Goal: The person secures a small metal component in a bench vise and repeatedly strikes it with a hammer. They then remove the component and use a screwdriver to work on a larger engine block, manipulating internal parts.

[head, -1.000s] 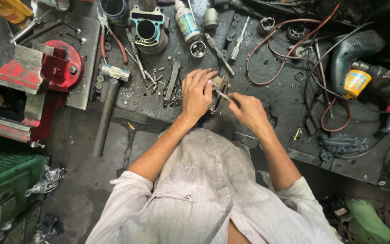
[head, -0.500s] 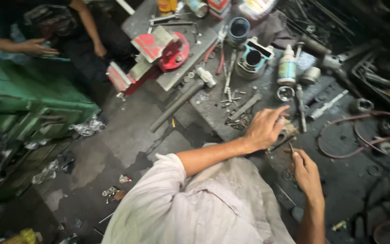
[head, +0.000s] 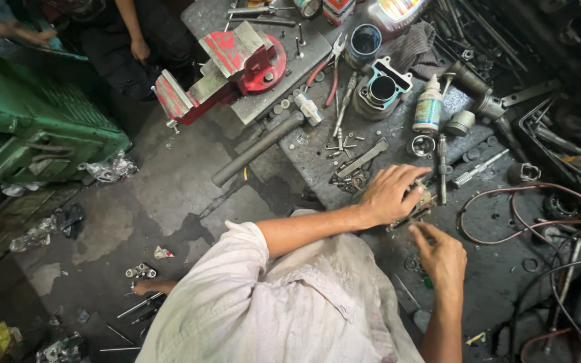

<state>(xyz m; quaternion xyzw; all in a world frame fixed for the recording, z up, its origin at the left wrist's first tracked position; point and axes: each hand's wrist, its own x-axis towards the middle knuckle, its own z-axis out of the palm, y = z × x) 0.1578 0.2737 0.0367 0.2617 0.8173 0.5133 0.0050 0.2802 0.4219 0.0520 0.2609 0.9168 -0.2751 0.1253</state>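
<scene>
Left hand (head: 390, 195) gripping small metal part (head: 419, 204), right hand (head: 440, 255) beside it, red vise (head: 226, 67) behind

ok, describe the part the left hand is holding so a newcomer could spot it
On the dark bench, below the red vise, the left hand covers a small metal part. Unlike the loose bolts nearby, it is gripped, with the right hand at its lower edge.

I am reaching my left hand (head: 390, 195) forward across my body, forearm bare below a rolled pale sleeve, palm facing down and fingers curling closed. My right hand (head: 440, 254) is sitting just below it, arm coming up from the lower edge, fingertips pinching together toward the left palm
</scene>
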